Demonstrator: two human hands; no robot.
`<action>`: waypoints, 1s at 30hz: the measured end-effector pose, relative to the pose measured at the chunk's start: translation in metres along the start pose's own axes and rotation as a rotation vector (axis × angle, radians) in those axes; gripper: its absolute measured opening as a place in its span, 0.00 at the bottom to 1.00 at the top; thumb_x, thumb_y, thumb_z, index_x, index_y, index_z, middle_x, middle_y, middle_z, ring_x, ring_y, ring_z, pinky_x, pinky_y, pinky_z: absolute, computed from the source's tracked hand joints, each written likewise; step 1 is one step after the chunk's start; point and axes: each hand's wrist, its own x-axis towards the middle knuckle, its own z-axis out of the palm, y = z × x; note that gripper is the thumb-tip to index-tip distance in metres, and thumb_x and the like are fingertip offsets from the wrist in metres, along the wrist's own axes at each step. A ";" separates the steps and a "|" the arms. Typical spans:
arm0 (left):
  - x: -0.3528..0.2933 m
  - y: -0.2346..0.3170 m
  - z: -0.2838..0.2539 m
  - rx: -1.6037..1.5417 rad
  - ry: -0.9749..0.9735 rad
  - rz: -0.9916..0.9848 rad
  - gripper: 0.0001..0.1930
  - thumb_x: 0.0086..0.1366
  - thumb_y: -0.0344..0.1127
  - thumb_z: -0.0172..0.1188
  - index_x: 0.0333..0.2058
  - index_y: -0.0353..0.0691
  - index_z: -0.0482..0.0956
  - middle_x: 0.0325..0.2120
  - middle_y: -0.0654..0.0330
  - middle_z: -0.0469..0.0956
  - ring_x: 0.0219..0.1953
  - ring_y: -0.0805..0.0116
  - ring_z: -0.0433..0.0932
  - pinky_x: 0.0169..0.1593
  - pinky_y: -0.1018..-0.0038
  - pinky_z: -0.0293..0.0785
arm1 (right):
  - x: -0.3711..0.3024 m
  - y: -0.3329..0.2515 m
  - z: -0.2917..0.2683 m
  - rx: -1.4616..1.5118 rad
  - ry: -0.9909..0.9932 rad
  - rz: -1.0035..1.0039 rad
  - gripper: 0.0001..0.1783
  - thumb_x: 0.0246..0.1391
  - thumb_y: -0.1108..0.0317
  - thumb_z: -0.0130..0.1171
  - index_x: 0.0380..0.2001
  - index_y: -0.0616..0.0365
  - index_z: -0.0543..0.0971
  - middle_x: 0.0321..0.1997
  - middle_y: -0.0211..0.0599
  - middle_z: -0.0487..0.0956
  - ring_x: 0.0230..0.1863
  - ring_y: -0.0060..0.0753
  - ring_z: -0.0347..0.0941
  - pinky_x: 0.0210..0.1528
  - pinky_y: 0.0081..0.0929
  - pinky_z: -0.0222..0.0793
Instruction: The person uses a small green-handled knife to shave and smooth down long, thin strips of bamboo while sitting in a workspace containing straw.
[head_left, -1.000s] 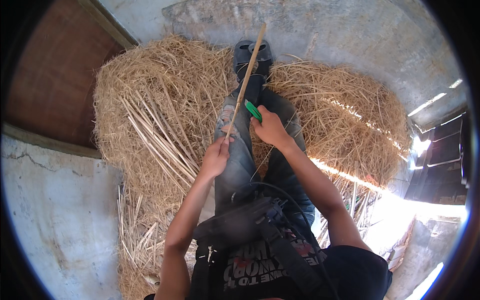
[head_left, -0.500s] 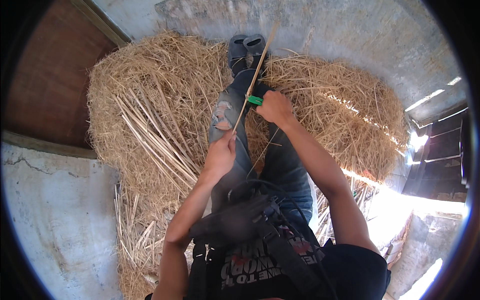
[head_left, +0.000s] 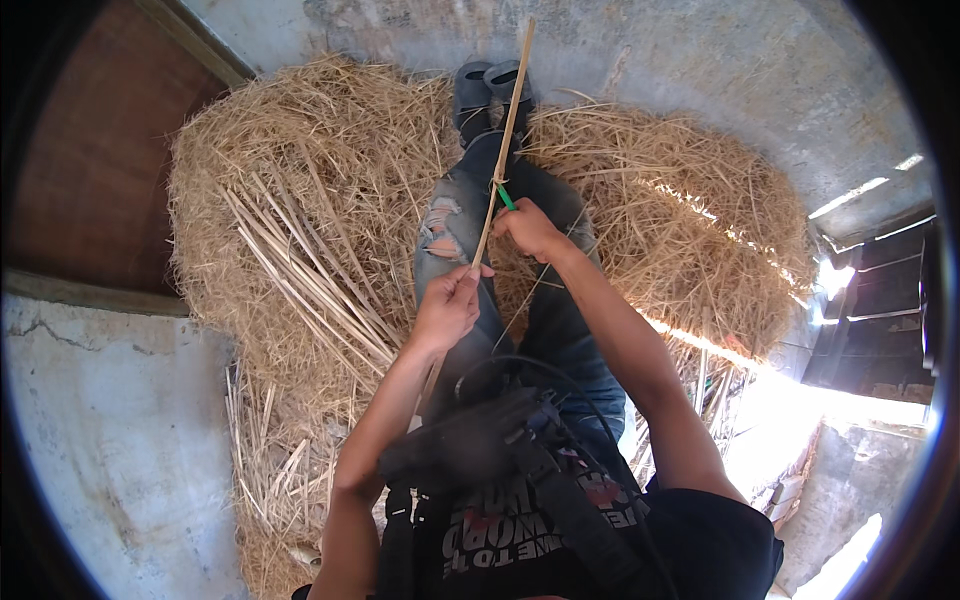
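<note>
Green handle of what looks like a knife [head_left: 506, 199] juts from the right hand [head_left: 528, 231], whose fingers curl closed around it; the left hand [head_left: 448, 308] pinches a long pale stick [head_left: 515, 105] between thumb and fingers. The stick slants away above the legs, and the tool meets it partway along, beside a small raised sliver [head_left: 498, 183] (the blade itself is too small to make out).

A slip down the stick could bring the edge onto the left thumb, which lies in line with it. The far end hangs unsupported, so hard pressure might twist or snap the stick, and a glancing stroke could reach the jeans [head_left: 462, 200], torn open at the left knee.

Both forearms rise from the lower edge and angle inward, the right one reaching farther, back of the hand upward. Beyond, loose stalks [head_left: 300, 265] lie on straw [head_left: 680, 210] to the left, and a grey wall [head_left: 740, 70] stands past the shoes [head_left: 473, 92].
</note>
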 end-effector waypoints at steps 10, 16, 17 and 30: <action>0.003 -0.010 -0.003 0.582 0.189 0.293 0.15 0.81 0.39 0.47 0.51 0.35 0.78 0.16 0.72 0.61 0.16 0.82 0.58 0.22 0.78 0.56 | -0.005 -0.011 -0.027 -0.210 -0.197 -0.059 0.09 0.47 0.68 0.63 0.21 0.62 0.81 0.19 0.43 0.77 0.19 0.43 0.74 0.23 0.41 0.67; -0.011 0.000 0.006 0.855 0.327 0.358 0.13 0.78 0.35 0.50 0.53 0.37 0.79 0.16 0.60 0.67 0.17 0.70 0.68 0.26 0.68 0.66 | -0.039 -0.044 -0.030 -0.854 0.216 -0.232 0.16 0.44 0.63 0.63 0.31 0.67 0.86 0.39 0.63 0.84 0.46 0.66 0.82 0.52 0.52 0.79; -0.014 0.000 0.010 0.881 0.332 0.367 0.13 0.78 0.35 0.51 0.53 0.38 0.79 0.16 0.57 0.69 0.17 0.66 0.70 0.27 0.67 0.67 | -0.036 -0.044 -0.035 -0.886 0.225 -0.233 0.16 0.42 0.64 0.62 0.30 0.67 0.86 0.40 0.64 0.84 0.45 0.65 0.81 0.51 0.52 0.79; -0.002 -0.019 0.004 0.651 0.080 0.332 0.13 0.82 0.39 0.45 0.50 0.36 0.75 0.15 0.67 0.62 0.15 0.77 0.63 0.22 0.73 0.63 | -0.012 -0.017 -0.030 -0.592 -0.006 -0.173 0.11 0.41 0.69 0.60 0.24 0.68 0.82 0.25 0.55 0.83 0.26 0.56 0.82 0.29 0.46 0.76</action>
